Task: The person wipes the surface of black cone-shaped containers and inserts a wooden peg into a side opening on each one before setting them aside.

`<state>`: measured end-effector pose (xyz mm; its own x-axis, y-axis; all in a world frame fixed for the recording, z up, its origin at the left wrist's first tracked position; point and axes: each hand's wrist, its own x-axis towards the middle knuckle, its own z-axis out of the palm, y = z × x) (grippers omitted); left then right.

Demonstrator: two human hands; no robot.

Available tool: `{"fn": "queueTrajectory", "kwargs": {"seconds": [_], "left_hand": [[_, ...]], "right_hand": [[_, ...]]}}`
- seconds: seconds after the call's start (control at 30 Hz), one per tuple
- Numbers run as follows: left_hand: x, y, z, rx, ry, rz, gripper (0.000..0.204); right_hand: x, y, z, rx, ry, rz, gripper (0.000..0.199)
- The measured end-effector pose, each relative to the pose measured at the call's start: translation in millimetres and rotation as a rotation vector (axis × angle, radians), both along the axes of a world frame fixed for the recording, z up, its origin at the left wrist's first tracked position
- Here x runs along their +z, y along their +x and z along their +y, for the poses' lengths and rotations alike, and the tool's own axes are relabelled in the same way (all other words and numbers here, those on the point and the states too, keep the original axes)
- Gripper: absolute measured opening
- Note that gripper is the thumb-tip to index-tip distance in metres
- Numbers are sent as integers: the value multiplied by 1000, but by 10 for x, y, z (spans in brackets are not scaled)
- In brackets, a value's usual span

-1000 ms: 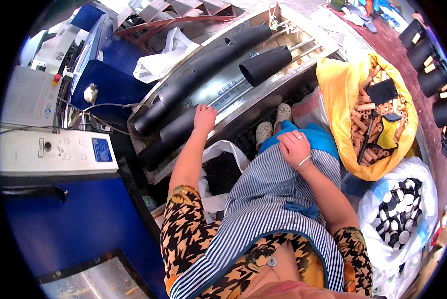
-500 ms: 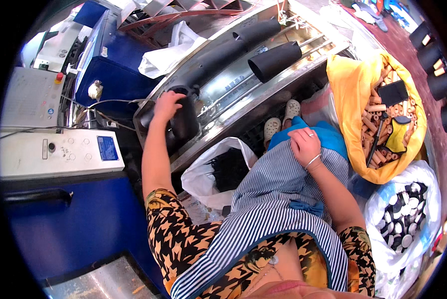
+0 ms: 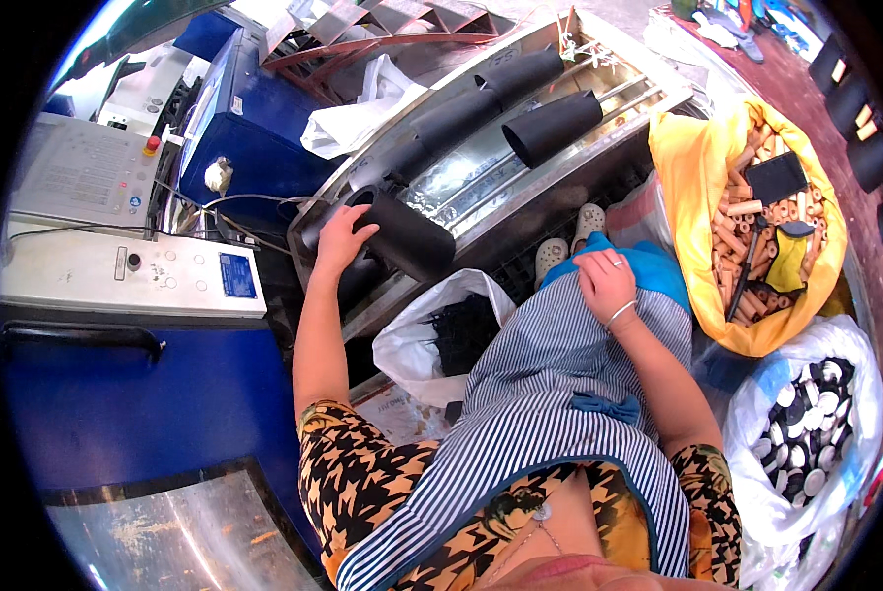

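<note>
**Left hand (image 3: 346, 236) grips a black tube (image 3: 410, 236) by its mouth**

The black tube lies aslant at the near end of a long metal trough (image 3: 520, 202), around the centre-left of the frame, its mouth toward the left hand and its far end pointing to the lower right. The left hand's fingers close on the rim of that mouth, thumb side toward the tube's body; how far the fingertips reach inside is hard to tell from this angle. Another dark tube (image 3: 359, 279) shows partly below the gripped one.

The right hand (image 3: 607, 281) rests on the striped apron (image 3: 530, 345) at the middle right, fingers loosely extended and holding nothing.

Further up the trough, more black tubes (image 3: 456, 116) lie end to end along its far side, and a loose tube (image 3: 552, 130) sits apart from them, toward the upper centre.

The step in hand appears to be handling this single tube at the trough's near end, with the left hand alone. Shifting it would call for a firm pinch on the rim and some care for the dark tube beneath; the right hand is free to support the far end.

A yellow bag (image 3: 676, 163) of brown cylinders stands at the right, and a white bag (image 3: 402, 340) with black pieces sits just below the trough.
</note>
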<state>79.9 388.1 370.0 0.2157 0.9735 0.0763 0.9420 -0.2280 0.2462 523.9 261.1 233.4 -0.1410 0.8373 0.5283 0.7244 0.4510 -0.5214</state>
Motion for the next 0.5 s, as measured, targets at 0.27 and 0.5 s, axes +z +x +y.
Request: {"fn": "queueTrajectory", "kwargs": {"seconds": [0.27, 0.5], "left_hand": [[-84, 32, 170, -95, 139, 135, 40], [-74, 66, 22, -43, -68, 161, 38]], "right_hand": [[-74, 86, 8, -6, 20, 0, 19], [-83, 258, -43, 31, 5, 114, 22]]}}
